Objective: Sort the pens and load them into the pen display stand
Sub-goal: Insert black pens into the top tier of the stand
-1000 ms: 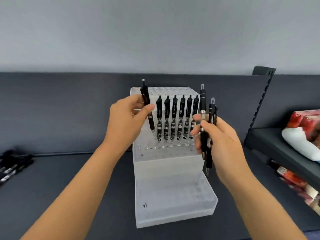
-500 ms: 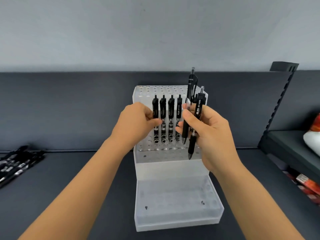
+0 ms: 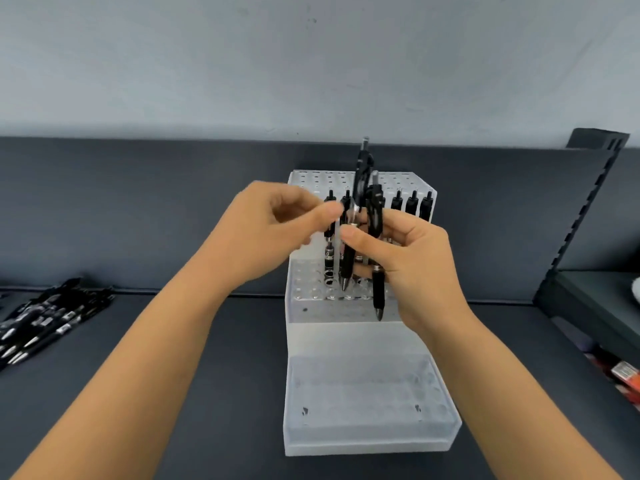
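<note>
A translucent white plastic tiered pen display stand [image 3: 346, 337] sits in the centre of the frame on a dark grey shelf surface [image 3: 225, 393]. Its perforated upper tier carries a row of black click pens standing upright [image 3: 412, 206], while the lower tray holds none.

In front of that row, the right hand [image 3: 412, 261] has its fingers and thumb curled round two more black click pens [image 3: 378, 296], held tips down and roughly upright. These pens and the hand hide the middle of the standing row.

The left hand [image 3: 273, 230], blurred by motion, is just left of them with its fingers curled and its thumb and forefinger drawn together beside the held pens. Whether it pinches one cannot be told.

At the left edge of the frame, well apart from the stand, a loose heap of black pens with silver tips [image 3: 45, 320] lies on the shelf surface.

A dark back panel [image 3: 104, 209] runs behind everything, under a pale grey wall [image 3: 311, 64]. At the right edge stands a dark slotted metal upright [image 3: 585, 209], with a lower side shelf [image 3: 595, 299] and red packets [image 3: 627, 375] below it.
</note>
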The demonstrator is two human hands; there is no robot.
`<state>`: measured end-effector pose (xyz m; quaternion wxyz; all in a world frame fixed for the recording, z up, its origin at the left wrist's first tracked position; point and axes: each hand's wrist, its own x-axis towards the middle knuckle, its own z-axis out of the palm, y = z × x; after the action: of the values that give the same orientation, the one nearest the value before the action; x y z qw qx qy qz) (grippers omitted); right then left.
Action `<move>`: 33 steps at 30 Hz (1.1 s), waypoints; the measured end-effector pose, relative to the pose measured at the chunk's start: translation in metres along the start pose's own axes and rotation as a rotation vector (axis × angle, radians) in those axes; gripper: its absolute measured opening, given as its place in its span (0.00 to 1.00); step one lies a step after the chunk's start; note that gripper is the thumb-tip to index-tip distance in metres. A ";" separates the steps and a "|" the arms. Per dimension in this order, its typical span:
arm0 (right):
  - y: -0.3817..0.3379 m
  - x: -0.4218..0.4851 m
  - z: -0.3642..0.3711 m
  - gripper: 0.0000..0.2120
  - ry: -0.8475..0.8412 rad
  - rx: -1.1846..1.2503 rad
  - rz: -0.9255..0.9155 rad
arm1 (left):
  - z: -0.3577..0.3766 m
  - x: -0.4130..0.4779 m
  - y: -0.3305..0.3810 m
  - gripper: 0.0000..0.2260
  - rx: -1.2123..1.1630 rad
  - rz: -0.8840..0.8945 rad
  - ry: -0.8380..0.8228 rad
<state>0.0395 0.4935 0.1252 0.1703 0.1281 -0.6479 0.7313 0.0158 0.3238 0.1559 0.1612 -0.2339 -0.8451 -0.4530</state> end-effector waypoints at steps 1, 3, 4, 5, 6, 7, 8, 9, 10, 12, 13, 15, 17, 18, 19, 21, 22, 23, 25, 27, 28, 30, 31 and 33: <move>0.000 0.000 0.006 0.06 -0.012 -0.032 -0.019 | -0.001 -0.001 0.003 0.10 -0.114 0.008 0.004; 0.001 -0.001 0.017 0.07 -0.026 -0.065 -0.053 | -0.001 0.000 0.004 0.10 -0.166 0.045 0.013; 0.003 -0.002 0.021 0.07 -0.020 -0.066 -0.062 | -0.001 0.000 0.002 0.09 -0.190 0.072 0.008; 0.004 -0.003 0.025 0.08 -0.002 -0.060 -0.063 | -0.003 0.001 -0.003 0.08 -0.237 0.092 0.001; 0.005 -0.004 0.027 0.09 0.029 -0.046 -0.052 | -0.006 0.003 -0.008 0.06 -0.301 0.100 0.002; 0.005 -0.006 0.028 0.09 0.073 -0.034 -0.038 | -0.010 0.005 -0.014 0.05 -0.355 0.101 0.024; 0.005 -0.007 0.029 0.07 0.128 -0.033 -0.031 | -0.014 0.009 -0.020 0.05 -0.385 0.097 0.061; 0.005 -0.008 0.029 0.04 0.191 -0.066 -0.045 | -0.017 0.012 -0.027 0.05 -0.386 0.094 0.093; 0.004 -0.010 0.031 0.03 0.261 -0.113 -0.065 | -0.017 0.015 -0.034 0.05 -0.364 0.091 0.105; 0.005 -0.013 0.031 0.14 0.381 -0.156 -0.089 | -0.013 0.018 -0.044 0.05 -0.259 0.105 0.103; 0.005 -0.013 0.032 0.17 0.426 -0.135 -0.082 | -0.011 0.019 -0.049 0.05 -0.204 0.130 0.095; 0.005 -0.017 0.037 0.15 0.488 -0.053 -0.046 | -0.006 0.017 -0.058 0.06 -0.155 0.179 0.056; 0.003 -0.023 0.043 0.14 0.515 -0.004 -0.028 | 0.000 0.017 -0.065 0.07 -0.136 0.207 -0.001; 0.003 -0.026 0.044 0.14 0.525 -0.010 -0.035 | 0.003 0.017 -0.067 0.08 -0.104 0.219 -0.033; 0.002 -0.028 0.045 0.15 0.540 -0.028 -0.047 | 0.005 0.018 -0.068 0.08 -0.064 0.224 -0.069; 0.001 -0.033 0.046 0.15 0.566 -0.089 -0.075 | 0.010 0.020 -0.069 0.07 -0.008 0.198 -0.128; 0.001 -0.034 0.047 0.15 0.571 -0.117 -0.087 | 0.013 0.020 -0.069 0.06 0.003 0.175 -0.135; 0.001 -0.035 0.047 0.15 0.570 -0.141 -0.094 | 0.015 0.021 -0.067 0.06 0.013 0.149 -0.126; -0.002 -0.036 0.046 0.12 0.535 -0.179 -0.098 | 0.018 0.022 -0.063 0.09 0.070 0.101 -0.091; -0.004 -0.037 0.043 0.08 0.482 -0.233 -0.106 | 0.018 0.024 -0.057 0.12 0.184 0.074 -0.085; -0.005 -0.037 0.041 0.06 0.462 -0.263 -0.111 | 0.018 0.025 -0.055 0.14 0.240 0.063 -0.093; -0.005 -0.037 0.037 0.05 0.456 -0.296 -0.112 | 0.016 0.026 -0.049 0.15 0.334 0.049 -0.111; -0.005 -0.037 0.036 0.06 0.459 -0.291 -0.108 | 0.014 0.028 -0.046 0.15 0.368 0.046 -0.126; -0.005 -0.037 0.034 0.07 0.454 -0.242 -0.095 | 0.011 0.032 -0.039 0.13 0.404 0.036 -0.174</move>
<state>0.0738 0.4572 0.1189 0.3595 -0.0302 -0.6694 0.6495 -0.0328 0.3225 0.1380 0.1393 -0.2498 -0.9252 -0.2496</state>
